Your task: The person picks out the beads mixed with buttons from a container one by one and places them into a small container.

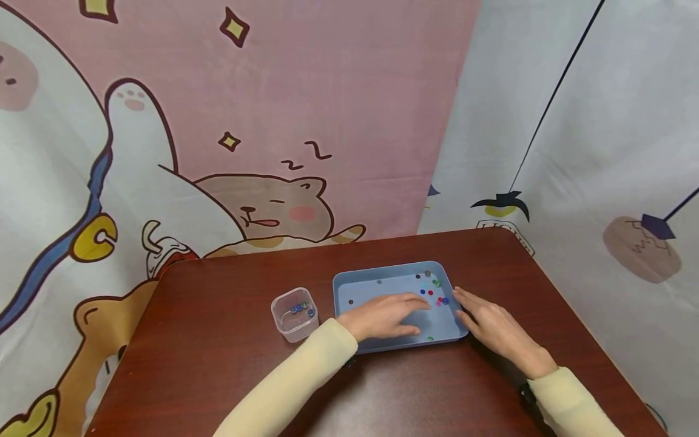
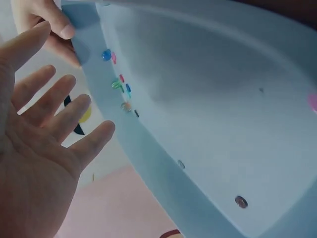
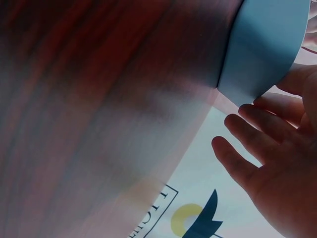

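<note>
A shallow blue tray (image 1: 390, 286) lies on the table with several small, shiny coloured beads (image 1: 430, 292) in it, mostly near its right side. Above the tray floor hovers my left hand (image 1: 388, 315), its fingers spread and slightly bent, holding nothing. At the tray's right edge is my right hand (image 1: 494, 325). Its fingers are extended, and the thumb and index finger (image 3: 280, 102) touch the outside of the rim. In the left wrist view, a brown bead (image 2: 241, 202) sits near one tray corner, apart from the cluster.
Left of the tray stands a clear square plastic box (image 1: 295, 331) with several blue and green beads inside. Both rest on a dark reddish-brown table (image 1: 218, 340). Printed cloth (image 1: 382, 121) hangs behind the table and along its right side.
</note>
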The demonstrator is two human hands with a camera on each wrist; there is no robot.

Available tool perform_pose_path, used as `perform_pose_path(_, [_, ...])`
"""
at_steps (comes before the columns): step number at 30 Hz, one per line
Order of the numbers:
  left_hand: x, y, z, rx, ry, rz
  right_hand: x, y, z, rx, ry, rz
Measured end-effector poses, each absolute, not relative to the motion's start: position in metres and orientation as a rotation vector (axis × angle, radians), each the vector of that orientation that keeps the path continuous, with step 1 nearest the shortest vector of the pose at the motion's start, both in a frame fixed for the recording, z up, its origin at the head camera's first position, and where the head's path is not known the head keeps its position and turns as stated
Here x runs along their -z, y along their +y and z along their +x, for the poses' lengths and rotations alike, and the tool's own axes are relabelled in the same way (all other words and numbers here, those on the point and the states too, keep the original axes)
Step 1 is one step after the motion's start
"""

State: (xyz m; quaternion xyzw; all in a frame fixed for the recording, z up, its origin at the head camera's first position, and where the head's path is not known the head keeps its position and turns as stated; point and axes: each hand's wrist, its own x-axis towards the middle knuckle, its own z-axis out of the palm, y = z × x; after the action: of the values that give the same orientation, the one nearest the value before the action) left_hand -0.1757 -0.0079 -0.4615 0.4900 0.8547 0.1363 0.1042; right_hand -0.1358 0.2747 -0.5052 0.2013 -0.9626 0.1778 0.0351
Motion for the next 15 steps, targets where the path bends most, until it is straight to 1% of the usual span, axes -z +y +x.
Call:
perform_pose_path(10, [0.476,0.014,-0.182,-0.246,2.448,1.49,0.507,0.274,-0.134,-0.535,-2.954,0.644])
perform_pose_path(15, [0.477,0.021,-0.182,-0.219,2.416,1.548,0.506,0.276,-0.133,-0.524,-2.953,0.647])
